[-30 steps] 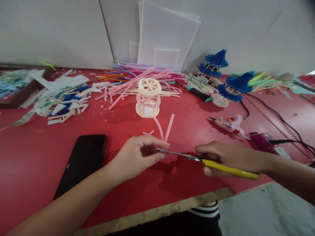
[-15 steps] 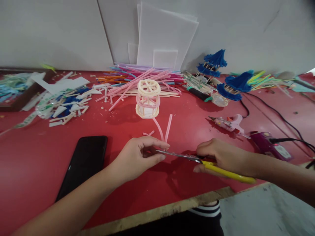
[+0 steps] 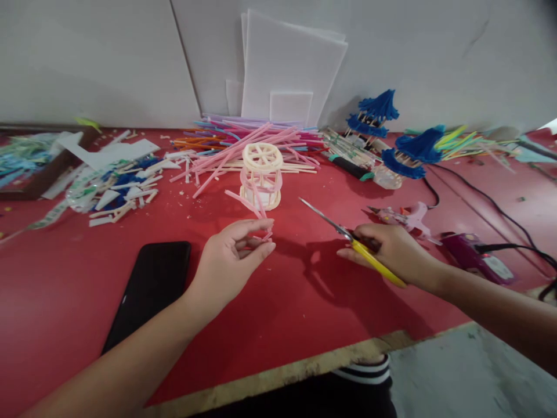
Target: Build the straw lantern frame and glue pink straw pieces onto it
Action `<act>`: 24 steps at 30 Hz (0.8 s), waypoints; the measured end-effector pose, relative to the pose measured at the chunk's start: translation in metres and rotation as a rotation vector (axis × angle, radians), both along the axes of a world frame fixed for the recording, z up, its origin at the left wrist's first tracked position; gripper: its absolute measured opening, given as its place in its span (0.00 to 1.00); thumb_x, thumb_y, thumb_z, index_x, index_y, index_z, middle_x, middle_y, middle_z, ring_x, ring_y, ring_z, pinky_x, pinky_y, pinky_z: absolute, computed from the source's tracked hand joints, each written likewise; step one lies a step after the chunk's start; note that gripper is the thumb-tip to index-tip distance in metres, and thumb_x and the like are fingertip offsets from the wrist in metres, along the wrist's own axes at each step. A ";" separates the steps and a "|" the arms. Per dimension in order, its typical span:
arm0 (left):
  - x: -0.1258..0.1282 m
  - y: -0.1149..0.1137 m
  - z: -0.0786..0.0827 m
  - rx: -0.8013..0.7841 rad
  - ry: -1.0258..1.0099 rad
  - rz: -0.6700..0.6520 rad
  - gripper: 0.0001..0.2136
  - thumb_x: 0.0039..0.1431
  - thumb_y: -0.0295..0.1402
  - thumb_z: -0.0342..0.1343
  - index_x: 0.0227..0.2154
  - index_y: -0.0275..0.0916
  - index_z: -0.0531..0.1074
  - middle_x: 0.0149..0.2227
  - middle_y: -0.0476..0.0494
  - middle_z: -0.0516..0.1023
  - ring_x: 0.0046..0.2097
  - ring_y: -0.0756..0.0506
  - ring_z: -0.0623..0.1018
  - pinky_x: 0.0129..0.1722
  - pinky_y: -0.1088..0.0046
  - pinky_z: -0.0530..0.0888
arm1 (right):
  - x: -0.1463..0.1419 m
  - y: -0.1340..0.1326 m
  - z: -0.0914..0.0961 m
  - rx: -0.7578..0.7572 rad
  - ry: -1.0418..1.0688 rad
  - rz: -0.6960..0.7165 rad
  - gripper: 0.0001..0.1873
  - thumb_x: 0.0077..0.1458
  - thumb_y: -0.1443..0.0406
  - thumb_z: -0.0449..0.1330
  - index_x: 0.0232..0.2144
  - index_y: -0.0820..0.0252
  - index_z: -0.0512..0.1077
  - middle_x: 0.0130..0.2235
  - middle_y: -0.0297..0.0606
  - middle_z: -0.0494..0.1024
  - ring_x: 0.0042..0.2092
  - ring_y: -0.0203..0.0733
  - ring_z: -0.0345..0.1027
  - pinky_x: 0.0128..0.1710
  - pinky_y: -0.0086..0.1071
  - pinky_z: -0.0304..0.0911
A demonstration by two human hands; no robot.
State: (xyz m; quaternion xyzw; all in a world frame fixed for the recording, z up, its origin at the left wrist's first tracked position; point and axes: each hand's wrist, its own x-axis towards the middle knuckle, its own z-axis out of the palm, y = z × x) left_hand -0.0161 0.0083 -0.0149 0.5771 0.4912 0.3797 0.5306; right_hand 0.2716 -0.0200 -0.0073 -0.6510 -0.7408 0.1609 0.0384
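My left hand (image 3: 227,255) pinches pink strips (image 3: 243,202) in front of the cream frame (image 3: 263,166); too loose a pinch could drop them. Further right, yellow-handled scissors (image 3: 345,232) sit gripped in my right hand (image 3: 395,251); misjudging depth over this feed, I might knock the frame

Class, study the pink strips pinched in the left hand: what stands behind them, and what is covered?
Behind the pink strips stands the cream-and-pink frame on the red table. The strips cross its lower part, so what lies directly behind them there cannot be seen.
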 end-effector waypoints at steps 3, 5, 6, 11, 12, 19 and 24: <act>-0.004 0.002 0.001 -0.037 -0.026 0.076 0.21 0.50 0.37 0.66 0.48 0.38 0.75 0.36 0.44 0.83 0.35 0.47 0.81 0.34 0.76 0.78 | -0.001 0.010 0.000 0.049 -0.133 -0.055 0.15 0.56 0.55 0.55 0.23 0.57 0.61 0.24 0.36 0.67 0.26 0.39 0.59 0.27 0.33 0.49; -0.007 0.003 0.002 -0.048 -0.020 0.126 0.23 0.51 0.38 0.65 0.51 0.39 0.73 0.32 0.45 0.82 0.34 0.46 0.81 0.31 0.76 0.78 | -0.003 0.015 0.000 0.059 -0.187 -0.054 0.13 0.55 0.57 0.56 0.24 0.57 0.62 0.26 0.39 0.69 0.28 0.42 0.62 0.29 0.34 0.50; -0.008 0.004 0.001 -0.036 -0.008 0.140 0.23 0.52 0.38 0.65 0.51 0.40 0.72 0.33 0.44 0.83 0.35 0.46 0.81 0.32 0.75 0.78 | -0.004 0.016 0.000 0.055 -0.210 -0.049 0.13 0.55 0.56 0.56 0.25 0.58 0.63 0.27 0.40 0.70 0.29 0.43 0.63 0.29 0.34 0.51; -0.009 0.008 -0.003 0.105 0.082 0.088 0.19 0.55 0.35 0.62 0.50 0.40 0.73 0.51 0.40 0.77 0.44 0.46 0.81 0.46 0.70 0.78 | -0.019 0.015 0.011 0.018 -0.428 -0.018 0.15 0.61 0.58 0.52 0.30 0.64 0.70 0.32 0.51 0.76 0.33 0.50 0.70 0.32 0.37 0.57; -0.008 0.008 -0.004 0.116 0.096 0.073 0.18 0.56 0.34 0.61 0.50 0.40 0.73 0.53 0.40 0.76 0.44 0.46 0.81 0.48 0.70 0.77 | -0.024 0.014 0.015 0.047 -0.432 -0.019 0.15 0.62 0.59 0.52 0.32 0.66 0.71 0.33 0.52 0.77 0.35 0.52 0.71 0.33 0.38 0.59; -0.005 0.008 -0.001 0.042 0.107 0.033 0.18 0.56 0.31 0.58 0.51 0.39 0.71 0.55 0.39 0.75 0.43 0.47 0.82 0.47 0.71 0.77 | -0.082 0.022 0.011 0.351 0.300 0.328 0.12 0.62 0.66 0.55 0.47 0.58 0.72 0.43 0.41 0.79 0.42 0.42 0.74 0.44 0.35 0.69; -0.004 0.007 0.000 0.010 0.064 -0.005 0.20 0.53 0.29 0.59 0.50 0.40 0.71 0.55 0.39 0.75 0.42 0.45 0.83 0.43 0.69 0.79 | -0.106 0.034 -0.017 0.448 0.464 0.521 0.12 0.61 0.66 0.57 0.48 0.57 0.72 0.44 0.42 0.78 0.46 0.41 0.73 0.47 0.36 0.71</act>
